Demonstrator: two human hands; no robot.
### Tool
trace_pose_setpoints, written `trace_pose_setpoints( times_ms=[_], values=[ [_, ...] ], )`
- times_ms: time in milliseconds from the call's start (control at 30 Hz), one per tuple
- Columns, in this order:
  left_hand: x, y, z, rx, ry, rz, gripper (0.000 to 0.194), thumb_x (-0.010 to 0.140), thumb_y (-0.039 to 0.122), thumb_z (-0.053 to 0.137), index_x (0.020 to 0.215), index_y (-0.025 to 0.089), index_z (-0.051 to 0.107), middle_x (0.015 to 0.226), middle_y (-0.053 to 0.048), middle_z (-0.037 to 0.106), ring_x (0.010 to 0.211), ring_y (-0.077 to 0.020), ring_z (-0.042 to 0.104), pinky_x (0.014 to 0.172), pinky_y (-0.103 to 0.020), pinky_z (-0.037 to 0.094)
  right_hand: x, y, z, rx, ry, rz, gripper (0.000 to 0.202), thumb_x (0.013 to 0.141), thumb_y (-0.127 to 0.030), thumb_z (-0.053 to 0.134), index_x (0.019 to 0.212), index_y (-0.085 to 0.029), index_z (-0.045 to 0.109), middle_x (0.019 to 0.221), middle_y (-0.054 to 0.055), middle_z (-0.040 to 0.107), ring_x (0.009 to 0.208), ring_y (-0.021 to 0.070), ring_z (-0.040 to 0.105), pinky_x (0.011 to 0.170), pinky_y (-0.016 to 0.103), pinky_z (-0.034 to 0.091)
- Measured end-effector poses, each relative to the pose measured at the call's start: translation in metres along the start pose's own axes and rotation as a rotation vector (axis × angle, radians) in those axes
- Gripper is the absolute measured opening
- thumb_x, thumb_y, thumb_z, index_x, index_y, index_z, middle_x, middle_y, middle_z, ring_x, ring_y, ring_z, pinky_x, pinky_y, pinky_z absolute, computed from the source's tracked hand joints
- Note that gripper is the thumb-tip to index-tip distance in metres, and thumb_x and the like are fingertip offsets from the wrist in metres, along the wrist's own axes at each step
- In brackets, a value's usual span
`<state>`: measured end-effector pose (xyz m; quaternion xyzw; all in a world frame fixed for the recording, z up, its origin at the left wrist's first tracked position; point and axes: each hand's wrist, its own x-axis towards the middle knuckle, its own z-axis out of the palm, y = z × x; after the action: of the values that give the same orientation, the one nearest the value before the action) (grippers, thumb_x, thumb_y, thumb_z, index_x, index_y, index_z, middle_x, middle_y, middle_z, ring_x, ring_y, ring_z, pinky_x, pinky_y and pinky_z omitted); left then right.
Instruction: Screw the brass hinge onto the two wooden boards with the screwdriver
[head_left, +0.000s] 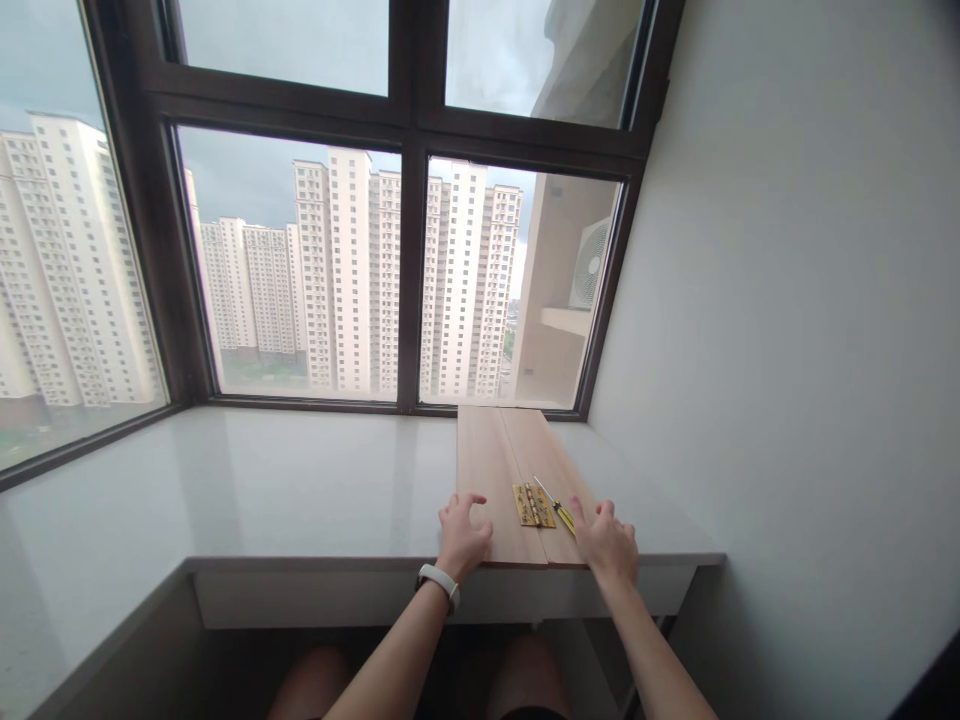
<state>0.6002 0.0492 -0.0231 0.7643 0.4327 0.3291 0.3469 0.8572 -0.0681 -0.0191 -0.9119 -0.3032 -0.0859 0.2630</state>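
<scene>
Two pale wooden boards, the left board point(487, 465) and the right board point(541, 450), lie side by side with a thin seam between them. A brass-coloured hinge point(533, 506) is spread flat across that seam near the front, with small dark screws visible on its leaves. Just right of it, a screwdriver point(561, 515) with a yellow-and-black handle rests on the right board. My left hand point(465, 535), fingers curved and apart, is at the left board's outer edge. At the opposite outer edge is my right hand point(609, 540), thumb and fingers spread; neither hand visibly grips anything.
The boards sit on a white countertop point(315, 480) that ends at a front edge above my legs. Their far ends reach the dark window frame point(409, 300). A white wall point(787, 300) rises on the right. Beneath the counter is a white panel point(322, 597).
</scene>
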Motion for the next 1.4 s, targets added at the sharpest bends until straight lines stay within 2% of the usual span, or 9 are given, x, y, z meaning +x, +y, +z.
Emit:
trace_pose_setpoints(
  times_ms=[400, 667, 933, 1033, 1133, 1267, 1400],
  values=[
    [0.007, 0.044, 0.058, -0.039, -0.095, -0.005, 0.041, 0.081, 0.029, 0.066, 0.122, 0.025, 0.064, 0.135, -0.010, 0.052, 0.137, -0.0340, 0.039, 0.115, -0.040, 0.031, 0.052, 0.065, -0.016, -0.006, -0.028, 0.061, 0.078, 0.090, -0.088, 0.020, 0.113, -0.022, 0.055, 0.102, 0.017, 0.072, 0.114, 0.0422, 0.061, 0.088, 0.051, 0.050],
    [0.011, 0.068, 0.083, -0.064, -0.201, 0.008, 0.045, 0.079, 0.033, 0.067, 0.123, 0.027, 0.063, 0.141, -0.010, 0.049, 0.142, -0.0340, 0.036, 0.118, -0.041, 0.029, 0.084, 0.108, -0.022, -0.014, -0.039, 0.105, 0.082, 0.088, -0.090, 0.022, 0.118, -0.021, 0.056, 0.101, 0.020, 0.072, 0.114, 0.0423, 0.063, 0.092, 0.052, 0.051],
    [0.021, 0.079, 0.109, -0.093, -0.294, 0.066, 0.051, 0.076, 0.034, 0.070, 0.126, 0.026, 0.064, 0.142, -0.010, 0.052, 0.142, -0.0346, 0.038, 0.119, -0.042, 0.029, 0.114, 0.143, -0.031, -0.033, -0.100, 0.156, 0.086, 0.088, -0.089, 0.019, 0.126, -0.021, 0.055, 0.111, 0.023, 0.070, 0.116, 0.0415, 0.066, 0.095, 0.051, 0.051],
    [0.024, 0.077, 0.112, -0.114, -0.329, 0.071, 0.054, 0.075, 0.032, 0.072, 0.128, 0.026, 0.064, 0.145, -0.010, 0.051, 0.148, -0.0346, 0.032, 0.121, -0.042, 0.027, 0.121, 0.151, -0.029, -0.033, -0.117, 0.141, 0.089, 0.088, -0.089, 0.018, 0.134, -0.021, 0.053, 0.117, 0.023, 0.069, 0.120, 0.0420, 0.064, 0.098, 0.052, 0.050],
    [0.025, 0.073, 0.107, -0.143, -0.362, 0.079, 0.055, 0.076, 0.030, 0.072, 0.130, 0.023, 0.064, 0.148, -0.011, 0.052, 0.152, -0.0332, 0.027, 0.122, -0.042, 0.026, 0.126, 0.153, -0.026, -0.034, -0.137, 0.157, 0.091, 0.088, -0.089, 0.019, 0.138, -0.021, 0.052, 0.122, 0.023, 0.068, 0.125, 0.0417, 0.061, 0.101, 0.054, 0.048],
    [0.022, 0.069, 0.095, -0.170, -0.374, 0.101, 0.055, 0.079, 0.029, 0.071, 0.133, 0.020, 0.063, 0.148, -0.012, 0.054, 0.147, -0.0308, 0.037, 0.119, -0.038, 0.031, 0.129, 0.153, -0.025, -0.027, -0.162, 0.117, 0.089, 0.089, -0.088, 0.020, 0.138, -0.021, 0.053, 0.129, 0.022, 0.067, 0.133, 0.0421, 0.055, 0.107, 0.056, 0.044],
    [0.015, 0.074, 0.083, -0.198, -0.369, 0.094, 0.056, 0.081, 0.031, 0.069, 0.135, 0.019, 0.062, 0.136, -0.011, 0.063, 0.134, -0.0290, 0.050, 0.114, -0.037, 0.038, 0.130, 0.154, -0.027, 0.020, -0.165, 0.172, 0.095, 0.089, -0.089, 0.012, 0.143, -0.021, 0.051, 0.131, 0.022, 0.066, 0.131, 0.0417, 0.058, 0.106, 0.057, 0.045]
  ],
)
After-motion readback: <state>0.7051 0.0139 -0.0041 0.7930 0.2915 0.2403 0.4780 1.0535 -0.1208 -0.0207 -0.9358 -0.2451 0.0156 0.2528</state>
